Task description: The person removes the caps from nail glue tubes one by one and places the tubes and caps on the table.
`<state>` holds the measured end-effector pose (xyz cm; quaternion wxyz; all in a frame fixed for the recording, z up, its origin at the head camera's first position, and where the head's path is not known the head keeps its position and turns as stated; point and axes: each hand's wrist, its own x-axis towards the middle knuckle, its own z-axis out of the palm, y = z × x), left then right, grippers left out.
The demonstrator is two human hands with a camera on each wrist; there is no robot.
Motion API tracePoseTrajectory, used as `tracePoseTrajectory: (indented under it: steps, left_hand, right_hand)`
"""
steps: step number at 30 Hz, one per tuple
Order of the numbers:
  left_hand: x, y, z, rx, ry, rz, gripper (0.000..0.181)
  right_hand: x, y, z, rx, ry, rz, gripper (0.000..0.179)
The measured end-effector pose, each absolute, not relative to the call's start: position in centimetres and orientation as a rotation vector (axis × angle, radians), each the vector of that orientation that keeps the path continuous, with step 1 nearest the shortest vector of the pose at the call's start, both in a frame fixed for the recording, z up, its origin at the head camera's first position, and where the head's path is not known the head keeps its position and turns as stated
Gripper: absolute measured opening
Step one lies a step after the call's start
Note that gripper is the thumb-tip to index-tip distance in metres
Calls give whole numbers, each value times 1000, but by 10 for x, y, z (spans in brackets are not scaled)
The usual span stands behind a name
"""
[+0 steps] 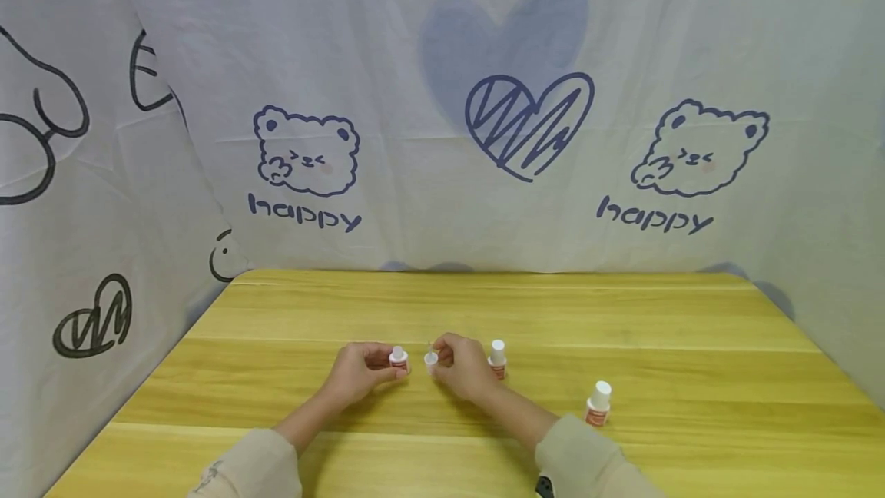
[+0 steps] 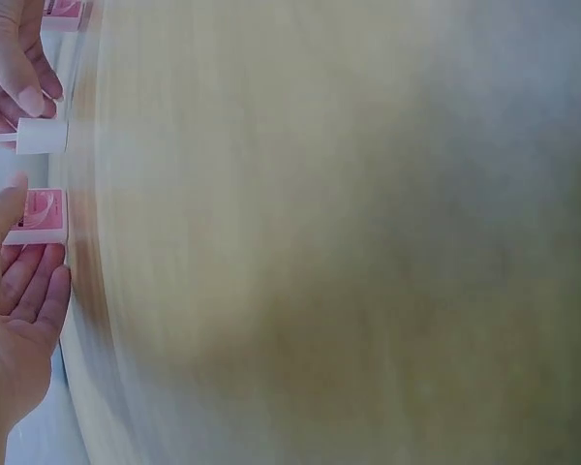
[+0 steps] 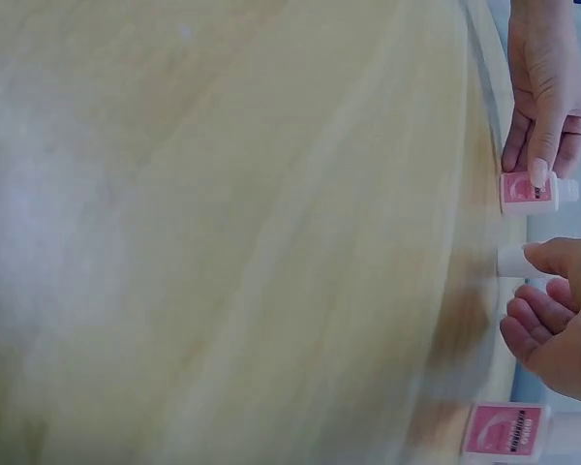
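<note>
Here, left hand (image 1: 361,370): pinching the open bottle (image 1: 399,365), thumb across its pink label (image 3: 517,193) and fingers behind; I read this as steadying, since a small uncapped container would tip easily.
Open bottle: upright on the bench (image 1: 290,313), between the two hands, its neck clear of the fingertips, presumably so that nothing smears the mouth.
Right hand (image 1: 466,367): thumb and fingertips right at the loose cap (image 1: 431,360); from my end I cannot tell whether they pinch it or only stand next to it.
Loose cap: upside down on the bench, near the open bottle, its thin stem (image 1: 429,347) pointing up; I take it that this keeps the stem off the wood.
Second bottle (image 1: 498,363): upright and capped, just to the right of the right hand, an easy reach, I judge, without crowding the work.
Third bottle (image 1: 598,404): also capped and upright, farther right and nearer the person; it stands close to the right sleeve (image 1: 581,448) in my head view, so I would watch that elbow.
</note>
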<state>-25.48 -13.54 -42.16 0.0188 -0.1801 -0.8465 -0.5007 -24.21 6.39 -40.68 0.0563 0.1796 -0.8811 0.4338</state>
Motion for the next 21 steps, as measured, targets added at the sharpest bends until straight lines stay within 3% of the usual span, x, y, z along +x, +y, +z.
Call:
tracePoseTrajectory:
  steps: [9, 21]
  left_hand:
    - [-251, -140, -408, -430, -2676, -1554, 44]
    - [-248, -144, -376, -435, -2679, -1400, 44]
  right_hand:
    - [-236, 72, -380, 573, -2728, 1283, 26]
    - [-229, 86, -345, 619, -2676, 1253, 21]
